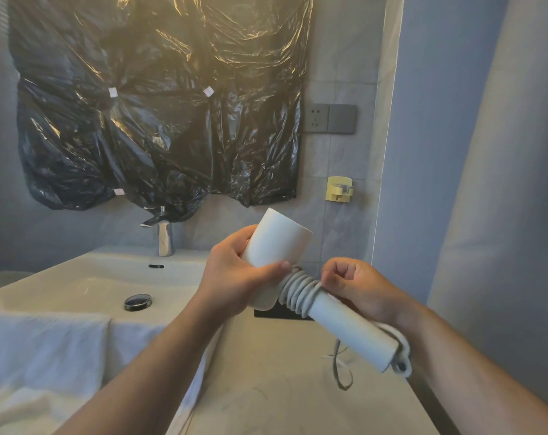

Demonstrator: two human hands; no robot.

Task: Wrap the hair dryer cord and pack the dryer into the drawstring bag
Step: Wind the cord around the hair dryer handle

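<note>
The left hand point(232, 277) grips the barrel of the white plastic cylindrical hair dryer point(277, 249), steadying it above the counter right of the sink. The right hand point(349, 285) pinches the grey cord point(298, 291), keeping the handle coils tight.

Left grip point(235, 277) clasps, curled; right grip point(351, 287) pinches beside it.

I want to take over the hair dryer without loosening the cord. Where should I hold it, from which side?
I would hold the bare handle below the cord coils, coming from its lower left. That stretch is a smooth free cylinder; the left hand grips the barrel, the right hand pinches those coils.
</note>
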